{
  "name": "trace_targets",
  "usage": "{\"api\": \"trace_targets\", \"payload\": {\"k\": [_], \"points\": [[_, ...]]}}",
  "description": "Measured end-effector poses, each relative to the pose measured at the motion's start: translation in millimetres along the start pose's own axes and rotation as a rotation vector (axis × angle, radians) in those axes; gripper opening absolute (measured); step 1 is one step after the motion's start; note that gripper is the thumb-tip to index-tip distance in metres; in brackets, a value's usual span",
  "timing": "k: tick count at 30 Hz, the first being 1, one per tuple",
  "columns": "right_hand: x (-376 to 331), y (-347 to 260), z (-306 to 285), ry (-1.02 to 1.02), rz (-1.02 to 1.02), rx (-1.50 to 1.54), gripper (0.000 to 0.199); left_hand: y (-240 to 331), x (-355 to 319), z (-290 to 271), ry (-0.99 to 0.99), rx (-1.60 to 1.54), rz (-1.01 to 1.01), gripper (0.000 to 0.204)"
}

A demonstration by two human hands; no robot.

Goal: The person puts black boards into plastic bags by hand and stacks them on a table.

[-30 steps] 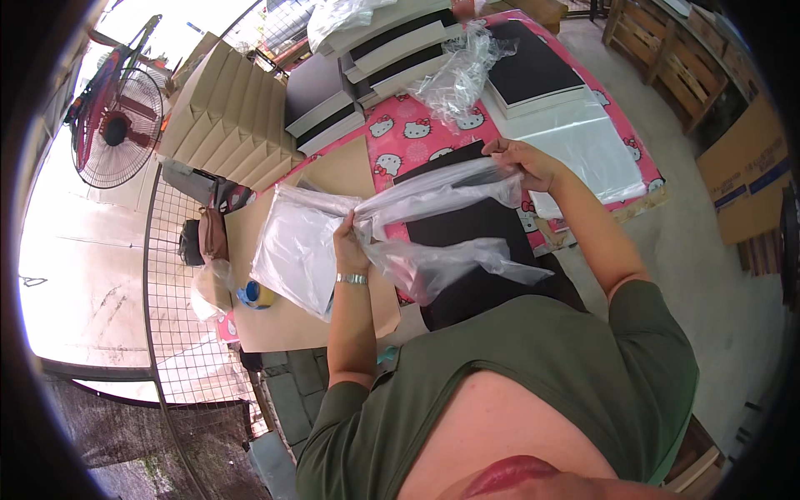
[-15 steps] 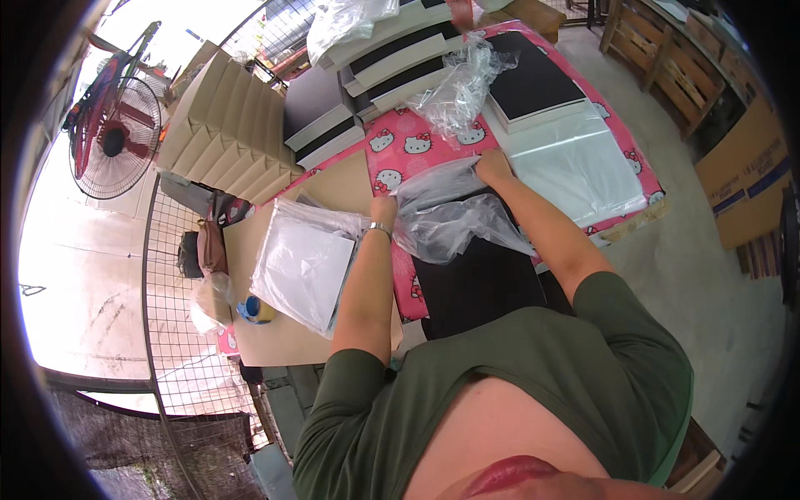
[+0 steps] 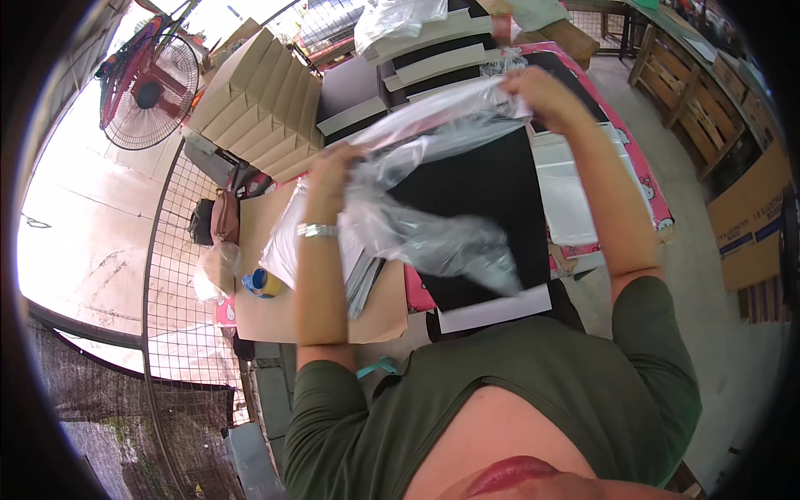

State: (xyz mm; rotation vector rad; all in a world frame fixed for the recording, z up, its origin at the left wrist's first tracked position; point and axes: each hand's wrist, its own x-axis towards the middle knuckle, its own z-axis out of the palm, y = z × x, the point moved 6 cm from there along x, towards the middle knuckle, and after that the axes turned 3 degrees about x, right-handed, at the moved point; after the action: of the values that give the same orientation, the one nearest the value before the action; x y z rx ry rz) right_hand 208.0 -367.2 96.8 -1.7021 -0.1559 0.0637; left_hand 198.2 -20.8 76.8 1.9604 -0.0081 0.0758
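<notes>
A clear plastic bag (image 3: 433, 229) is stretched between my two hands, its lower part hanging loose and blurred. My left hand (image 3: 333, 171), with a metal-band watch at the wrist, is closed on its left edge. Farther right and higher, my right hand (image 3: 542, 93) pinches the other end. Beneath the bag lies a large black sheet (image 3: 496, 187), with a white strip (image 3: 496, 310) showing along its near edge. Plastic-sleeved white sheets (image 3: 283, 237) lie on brown board beside my left forearm, which partly covers them.
Stacked brown folded cartons (image 3: 254, 104) stand at the far left, next to stacks of black-and-white boards (image 3: 354, 92). A tape roll (image 3: 262, 283) sits on the brown board (image 3: 383, 308). Clear plastic sleeves (image 3: 575, 200) lie right, on a pink patterned cover (image 3: 662, 208). A fan (image 3: 150, 93) stands beyond.
Both hands have risen and spread apart, pulling the plastic bag up and wide. More of the black sheet and a white strip at its near edge now show. The view has shifted slightly.
</notes>
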Motion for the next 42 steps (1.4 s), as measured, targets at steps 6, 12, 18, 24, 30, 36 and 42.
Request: {"api": "trace_targets", "payload": {"k": [6, 12, 18, 24, 30, 36, 42], "points": [[-110.4, -50.3, 9.4, -0.293, -0.090, 0.157, 0.018, 39.1, -104.4, -34.6, -0.286, -0.309, -0.180, 0.018], [-144.5, 89.9, 15.0, -0.362, 0.197, 0.741, 0.015, -67.4, -134.9, 1.1, -0.611, 0.153, 0.212, 0.032], [-143.3, 283.5, 42.3, -0.030, 0.501, 0.946, 0.022, -282.2, -129.8, 62.3, -0.488, -0.406, -0.105, 0.043], [-175.8, 235.2, 41.0, -0.415, 0.057, 0.221, 0.030, -274.9, -171.4, 96.6, -0.394, -0.475, -0.402, 0.038], [-167.0, 295.8, 43.2, -0.209, -0.202, -0.316, 0.034, -221.9, -183.9, 106.2, -0.314, 0.308, 0.120, 0.042], [-142.2, 257.3, 57.2, 0.029, -0.218, -0.629, 0.029, -251.9, -169.4, 95.7, -0.052, 0.371, -0.291, 0.034], [-115.9, 267.9, 61.8, 0.098, -0.101, -0.608, 0.028, -250.5, -168.7, 107.6, 0.034, 0.151, -0.228, 0.043]]}}
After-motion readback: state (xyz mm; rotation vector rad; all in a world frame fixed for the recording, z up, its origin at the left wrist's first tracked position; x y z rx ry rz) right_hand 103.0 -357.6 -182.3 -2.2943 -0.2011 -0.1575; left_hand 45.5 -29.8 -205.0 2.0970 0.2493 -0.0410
